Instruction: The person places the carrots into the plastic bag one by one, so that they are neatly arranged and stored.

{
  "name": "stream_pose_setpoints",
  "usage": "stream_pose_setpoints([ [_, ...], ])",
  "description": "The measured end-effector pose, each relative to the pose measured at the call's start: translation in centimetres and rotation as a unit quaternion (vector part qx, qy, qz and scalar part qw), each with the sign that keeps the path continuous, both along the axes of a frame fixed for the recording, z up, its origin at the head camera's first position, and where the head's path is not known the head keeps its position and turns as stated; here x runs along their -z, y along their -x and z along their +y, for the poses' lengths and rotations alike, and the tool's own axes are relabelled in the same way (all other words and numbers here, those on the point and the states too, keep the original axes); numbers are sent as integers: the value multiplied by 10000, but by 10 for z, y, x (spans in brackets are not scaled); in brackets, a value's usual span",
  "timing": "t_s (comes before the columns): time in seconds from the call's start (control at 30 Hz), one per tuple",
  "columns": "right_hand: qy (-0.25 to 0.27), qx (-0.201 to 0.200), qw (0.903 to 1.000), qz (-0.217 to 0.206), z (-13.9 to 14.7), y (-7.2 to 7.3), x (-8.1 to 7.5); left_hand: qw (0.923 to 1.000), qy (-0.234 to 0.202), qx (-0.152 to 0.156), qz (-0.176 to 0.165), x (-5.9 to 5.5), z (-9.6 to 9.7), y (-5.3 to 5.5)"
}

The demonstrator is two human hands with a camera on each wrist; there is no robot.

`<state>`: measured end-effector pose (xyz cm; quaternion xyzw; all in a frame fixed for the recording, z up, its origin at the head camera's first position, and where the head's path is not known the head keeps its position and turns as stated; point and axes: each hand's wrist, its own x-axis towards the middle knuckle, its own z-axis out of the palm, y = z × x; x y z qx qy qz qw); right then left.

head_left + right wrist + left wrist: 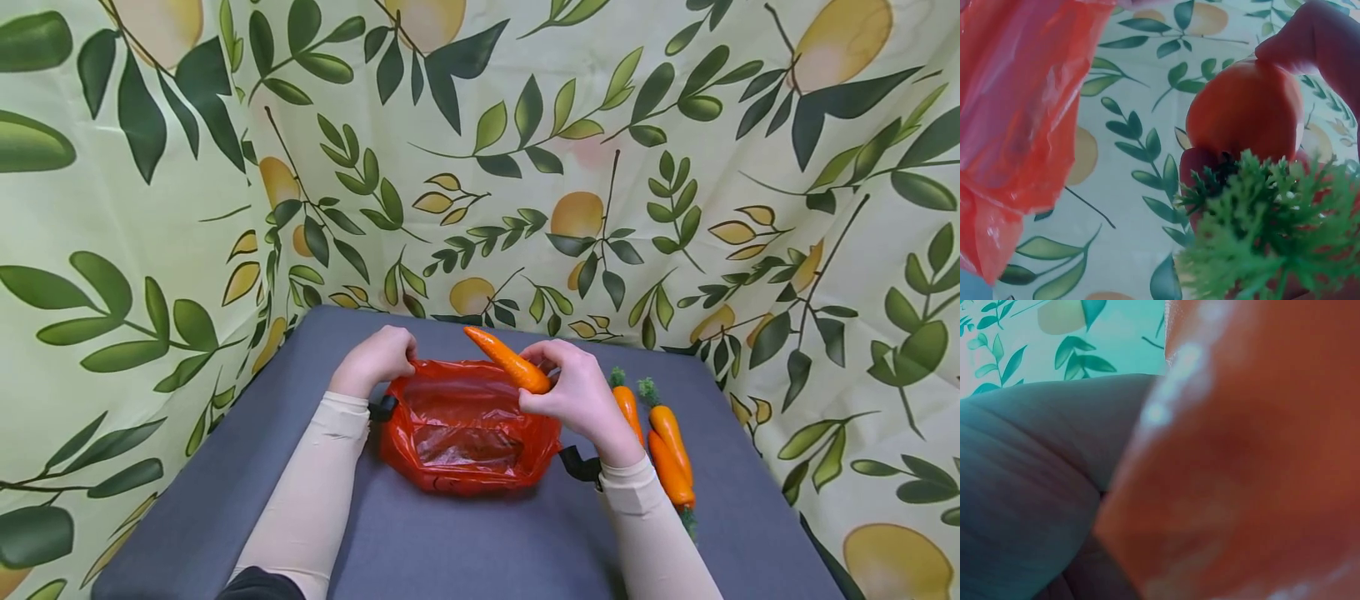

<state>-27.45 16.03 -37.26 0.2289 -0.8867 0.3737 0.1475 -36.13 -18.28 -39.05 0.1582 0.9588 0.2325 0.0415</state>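
A red plastic bag stands on the table with its mouth spread. My left hand grips the bag's left rim, its fingertips partly hidden; in the left wrist view the red plastic fills the right side, beside the palm. Over the bag's right rim, my right hand holds an orange carrot by its thick end between thumb and fingers, tip pointing up and left. Close up in the right wrist view are the carrot's thick end and its frilly green top.
Right of the bag, three more carrots lie on the grey table: one carrot is partly behind my right hand, and a second carrot touches a third carrot. A leaf-and-fruit patterned cloth surrounds the table's back and sides.
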Motion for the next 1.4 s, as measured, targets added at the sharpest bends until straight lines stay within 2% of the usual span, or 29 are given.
stream_pose_setpoints([
  [0.57, -66, -191, 9997, -136, -14, 11, 17, 10000, -2, 31, 0, -2, 3, -1],
  [0.8, -281, -298, 9991, -108, -23, 12, 24, 10000, 36, 79, 47, -1, 3, 0],
  [1.0, -471, -419, 9976, -292, -31, 15, 31, 10000, 29, 54, 50, -2, 2, 0],
  [1.4, -952, -508, 9933, -414, -44, 25, 56, 10000, 29, 73, -4, 0, 1, 3],
])
